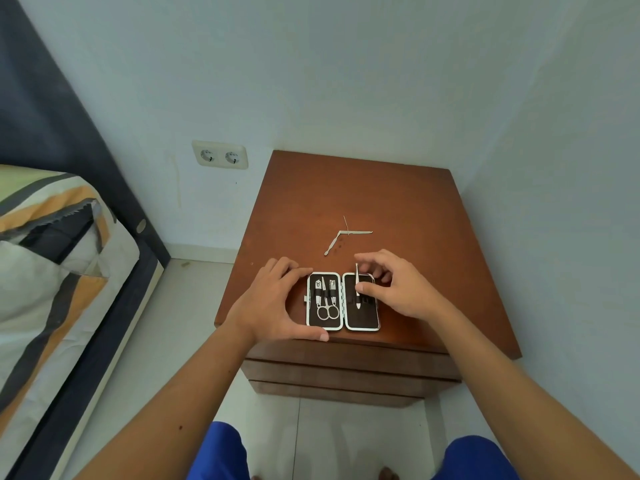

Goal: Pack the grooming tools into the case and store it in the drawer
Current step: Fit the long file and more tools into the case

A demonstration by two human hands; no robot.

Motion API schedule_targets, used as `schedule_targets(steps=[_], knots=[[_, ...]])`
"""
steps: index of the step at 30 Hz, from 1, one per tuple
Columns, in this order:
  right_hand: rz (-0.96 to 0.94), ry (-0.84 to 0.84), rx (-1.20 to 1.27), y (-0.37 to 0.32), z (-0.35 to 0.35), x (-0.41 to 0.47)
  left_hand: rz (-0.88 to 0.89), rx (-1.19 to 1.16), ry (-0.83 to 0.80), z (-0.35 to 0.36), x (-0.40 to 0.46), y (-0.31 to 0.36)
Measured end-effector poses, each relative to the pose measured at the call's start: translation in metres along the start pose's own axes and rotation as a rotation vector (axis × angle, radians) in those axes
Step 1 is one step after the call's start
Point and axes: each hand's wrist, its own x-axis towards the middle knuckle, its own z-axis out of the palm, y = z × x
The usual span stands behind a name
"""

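Note:
An open black grooming case (362, 320) with a white rim lies flat near the front edge of the brown nightstand (398, 202). Its left half holds scissors (327, 306) and two clippers under elastic loops. My left hand (273, 303) cups the case's left side, thumb along its front edge. My right hand (394, 289) pinches a slim silver tool (357, 287) that stands over the right half, its tip in the elastic band. Three thin metal tools lie loose behind the case: one (333, 243) slanted, one (360, 232) level, one (346, 223) needle-like.
Below the nightstand top are stacked shut drawer fronts (346, 372). A bed with a striped cover (52, 271) stands at the left, with a strip of tiled floor between. A double wall socket (220, 155) sits left of the nightstand. Walls close in behind and at the right.

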Motion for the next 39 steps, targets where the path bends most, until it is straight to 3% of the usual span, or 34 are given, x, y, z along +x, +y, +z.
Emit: schedule_targets(steps=[14, 28, 39], knots=[[-0.038, -0.072, -0.181, -0.008, -0.004, -0.021, 0.013, 0.003, 0.009, 0.0, -0.001, 0.001], [-0.056, -0.091, -0.173, -0.002, -0.003, -0.023, 0.009, 0.011, 0.01, 0.0, -0.001, 0.001], [0.011, 0.227, -0.112, -0.007, -0.003, 0.042, 0.001, 0.0, -0.003, 0.0, 0.0, 0.0]])
